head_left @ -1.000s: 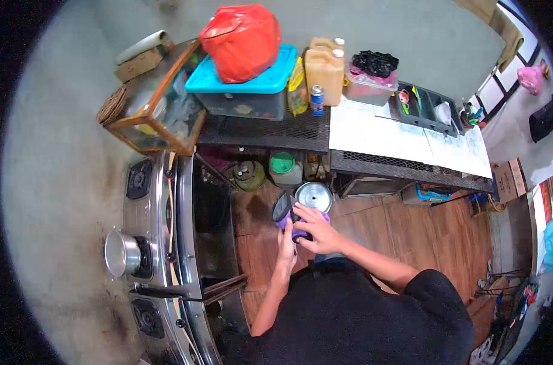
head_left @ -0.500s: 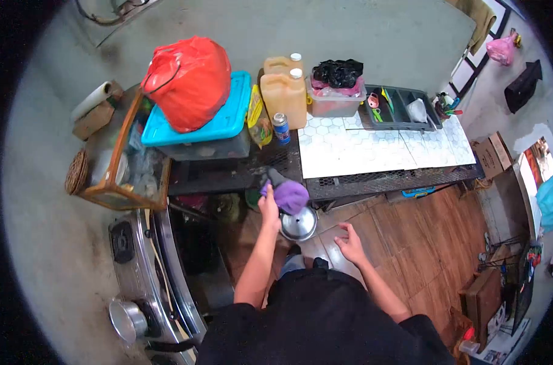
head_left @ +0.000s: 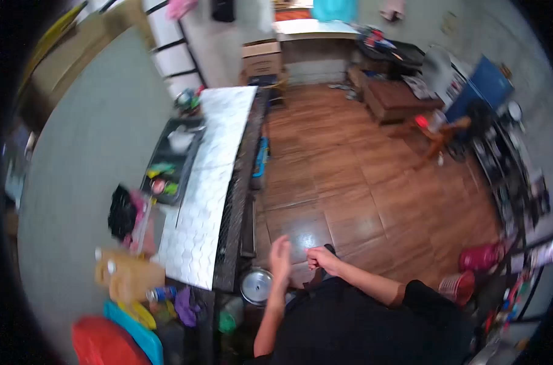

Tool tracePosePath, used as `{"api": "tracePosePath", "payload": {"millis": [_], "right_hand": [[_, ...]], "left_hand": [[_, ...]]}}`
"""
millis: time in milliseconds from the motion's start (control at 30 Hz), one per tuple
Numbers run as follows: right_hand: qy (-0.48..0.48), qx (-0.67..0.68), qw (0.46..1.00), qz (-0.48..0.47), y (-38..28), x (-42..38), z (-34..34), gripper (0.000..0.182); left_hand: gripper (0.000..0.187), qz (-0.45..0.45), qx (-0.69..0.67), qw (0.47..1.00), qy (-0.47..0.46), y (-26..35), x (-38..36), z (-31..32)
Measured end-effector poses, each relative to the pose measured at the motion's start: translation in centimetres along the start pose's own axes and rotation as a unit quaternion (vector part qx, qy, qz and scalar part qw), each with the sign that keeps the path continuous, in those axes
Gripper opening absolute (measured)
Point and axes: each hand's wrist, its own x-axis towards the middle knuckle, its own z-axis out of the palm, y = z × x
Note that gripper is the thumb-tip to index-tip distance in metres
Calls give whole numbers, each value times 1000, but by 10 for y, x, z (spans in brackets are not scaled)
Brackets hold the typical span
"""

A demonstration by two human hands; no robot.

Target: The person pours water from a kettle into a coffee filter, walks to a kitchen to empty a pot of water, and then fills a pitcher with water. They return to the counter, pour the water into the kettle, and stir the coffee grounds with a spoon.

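My left hand is raised in front of my body, somewhat blurred, its fingers stretched out and nothing visible in it. Just right of it, my right hand has its fingers curled in, with nothing showing in them. Below and left of my left hand is a round metal pot lid, low beside the dark table. A purple cloth lies on the table's near end, apart from both hands. Next to the cloth is a blue spray can.
A dark table with white hexagon-patterned sheets runs along the left. On it are a black tray, tan jugs and a red bag. Wooden-look floor extends ahead. A brown bench and pink bin are on the right.
The view has swung to the right. My left hand has let go of the purple cloth, which now lies on the table. The fingers of my right hand have curled in.
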Motion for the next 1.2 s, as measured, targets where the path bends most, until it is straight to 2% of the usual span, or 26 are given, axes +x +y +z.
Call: {"api": "tracePosePath", "payload": {"millis": [33, 100, 133, 167, 200, 233, 267, 333, 367, 400, 433, 500, 533, 600, 633, 700, 733, 800, 867, 900, 967, 1000, 1033, 1100, 1133, 1200], "right_hand": [[12, 22, 1000, -14, -9, -16, -2, 28], [89, 211, 967, -113, -26, -46, -10, 29], [-19, 301, 935, -186, -2, -29, -51, 39], [-12, 311, 929, -201, -14, -33, -65, 39], [-106, 368, 905, -184, -31, -43, -75, 43], [-201, 417, 871, -167, -51, -56, -86, 47], [-152, 406, 882, -184, -69, -68, -97, 45], [-120, 416, 883, -184, -89, -76, -140, 45], [-91, 417, 888, -168, -97, -80, -165, 46], [-102, 371, 906, -177, -97, -71, -200, 45], [-104, 364, 909, -174, -121, -84, -211, 45], [-22, 315, 929, -193, -165, -107, -229, 41], [-24, 311, 931, -191, -177, -108, -244, 41], [78, 273, 928, -240, -193, -110, -276, 36], [75, 272, 929, -241, -195, -104, -295, 36], [139, 261, 923, -248, -192, -83, -332, 34], [147, 291, 917, -231, -198, -76, -345, 32], [162, 290, 917, -222, -218, -71, -360, 33], [154, 280, 917, -237, -215, -49, -401, 37], [169, 291, 909, -247, -222, -41, -424, 37], [106, 426, 875, -205, -233, -22, -455, 39], [141, 373, 881, -256, -245, -16, -474, 34], [146, 380, 876, -261, -256, -11, -489, 34], [276, 354, 853, -267, -299, -11, -523, 25], [287, 355, 843, -286, -318, -13, -539, 19], [304, 344, 840, -290, -356, -20, -577, 19]], "left_hand": [[35, 37, 53, 992, -107, 11, 2, 33], [45, 126, 74, 956, -256, 14, -5, 91], [45, 130, 79, 950, -273, 25, -3, 112], [49, 263, 170, 897, -311, 43, -1, 135], [52, 390, 250, 818, -340, 53, 2, 156], [52, 395, 249, 810, -355, 52, 12, 174], [53, 403, 255, 802, -359, 45, 27, 192], [54, 414, 258, 790, -371, 29, 61, 229], [48, 410, 272, 807, -327, 19, 82, 249], [43, 403, 285, 824, -277, 14, 101, 268], [43, 404, 283, 827, -269, 14, 117, 284], [37, 308, 318, 859, -256, 20, 149, 308], [37, 308, 318, 860, -252, 25, 160, 318], [34, 176, 291, 917, -211, 30, 177, 334], [34, 177, 291, 917, -208, 28, 189, 340], [32, 104, 327, 917, -205, 12, 210, 342], [32, 103, 330, 914, -212, -5, 223, 342], [28, 31, 220, 949, -222, -49, 254, 344], [31, -10, 207, 953, -219, -73, 289, 351], [31, -6, 210, 948, -240, -71, 311, 365], [34, -31, 201, 956, -210, -64, 350, 378], [34, -33, 210, 951, -222, -60, 369, 386], [35, -38, 223, 950, -216, -54, 391, 400], [36, -29, 232, 946, -223, -36, 441, 449], [36, -18, 265, 934, -239, -27, 463, 479], [36, -14, 308, 914, -264, -21, 497, 531]]}}
